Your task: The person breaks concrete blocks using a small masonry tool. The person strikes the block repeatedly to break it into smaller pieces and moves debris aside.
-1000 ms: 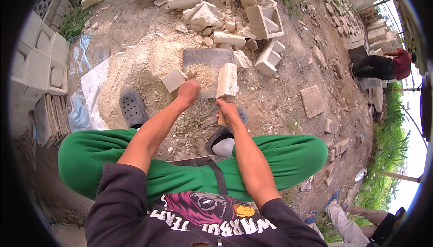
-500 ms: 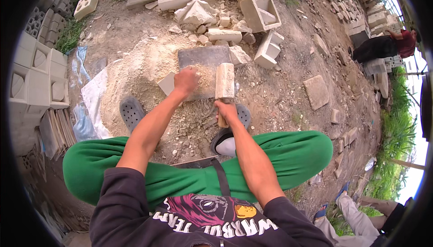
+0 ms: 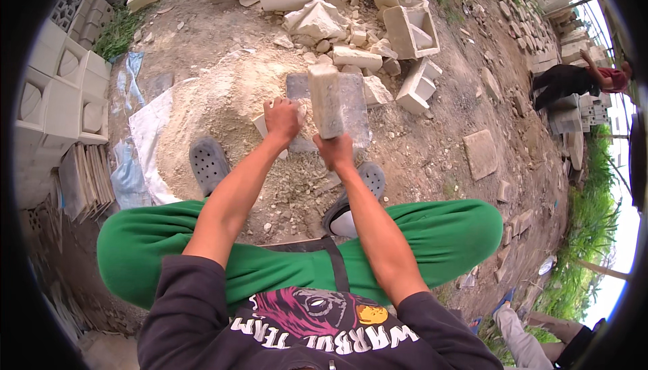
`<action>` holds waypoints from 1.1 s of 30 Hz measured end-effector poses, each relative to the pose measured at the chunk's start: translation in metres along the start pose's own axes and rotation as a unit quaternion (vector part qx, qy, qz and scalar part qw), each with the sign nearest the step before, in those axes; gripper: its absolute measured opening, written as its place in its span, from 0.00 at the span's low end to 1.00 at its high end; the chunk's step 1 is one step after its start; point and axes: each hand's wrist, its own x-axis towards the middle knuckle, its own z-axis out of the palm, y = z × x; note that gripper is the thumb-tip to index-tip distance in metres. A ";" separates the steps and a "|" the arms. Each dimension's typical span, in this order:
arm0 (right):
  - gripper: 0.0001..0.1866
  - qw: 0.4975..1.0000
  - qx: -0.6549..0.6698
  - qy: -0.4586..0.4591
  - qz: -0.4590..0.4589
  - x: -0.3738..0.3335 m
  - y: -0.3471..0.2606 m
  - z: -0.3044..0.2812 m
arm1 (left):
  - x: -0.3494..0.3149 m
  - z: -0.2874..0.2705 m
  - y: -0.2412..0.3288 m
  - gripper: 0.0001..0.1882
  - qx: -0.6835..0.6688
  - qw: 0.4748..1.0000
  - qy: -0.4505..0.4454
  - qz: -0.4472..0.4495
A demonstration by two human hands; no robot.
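Observation:
My left hand point(image 3: 282, 120) is closed around a pale broken block piece point(image 3: 260, 125), whose edge shows on both sides of my fingers. It is at the left edge of a flat dark grey slab point(image 3: 352, 103) on the ground. In my right hand point(image 3: 333, 152) is a thick, block-headed mallet point(image 3: 325, 103) with a dusty, pale head. Its head stands over the slab and hides part of it; the handle is mostly covered by my fist. Pale crushed grit point(image 3: 223, 100) is heaped left of the slab.
Broken pale blocks point(image 3: 317, 22) lie beyond the slab. Stacked blocks point(image 3: 57, 93) and thin boards point(image 3: 86, 181) stand at the left, near a white sheet point(image 3: 150, 130). A flat stone point(image 3: 480, 154) lies to the right. One person point(image 3: 574, 83) is at far right, another point(image 3: 523, 333) at lower right.
The mallet has moved from beside the slab to above it. My left hand has moved from the grit on the slab to the pale piece. Less grit shows on the slab. The view has shifted.

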 end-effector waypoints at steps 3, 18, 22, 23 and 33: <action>0.18 0.984 0.026 -0.086 0.153 -0.002 0.041 0.024 | 0.004 0.000 0.007 0.08 -0.037 0.999 -0.006 -0.027; 0.16 0.967 0.096 -0.137 0.191 -0.005 0.018 0.015 | -0.013 0.009 -0.014 0.11 -0.071 0.994 0.021 -0.084; 0.16 0.975 0.082 -0.071 0.192 0.009 0.056 0.032 | -0.009 -0.004 0.013 0.11 -0.067 0.997 -0.001 -0.043; 0.16 0.975 0.086 -0.064 0.195 0.008 0.062 0.029 | -0.010 0.000 0.014 0.12 -0.050 0.998 -0.007 -0.040; 0.14 0.968 0.160 -0.095 0.167 0.024 -0.004 -0.022 | -0.003 0.005 0.009 0.10 -0.021 0.997 -0.047 -0.059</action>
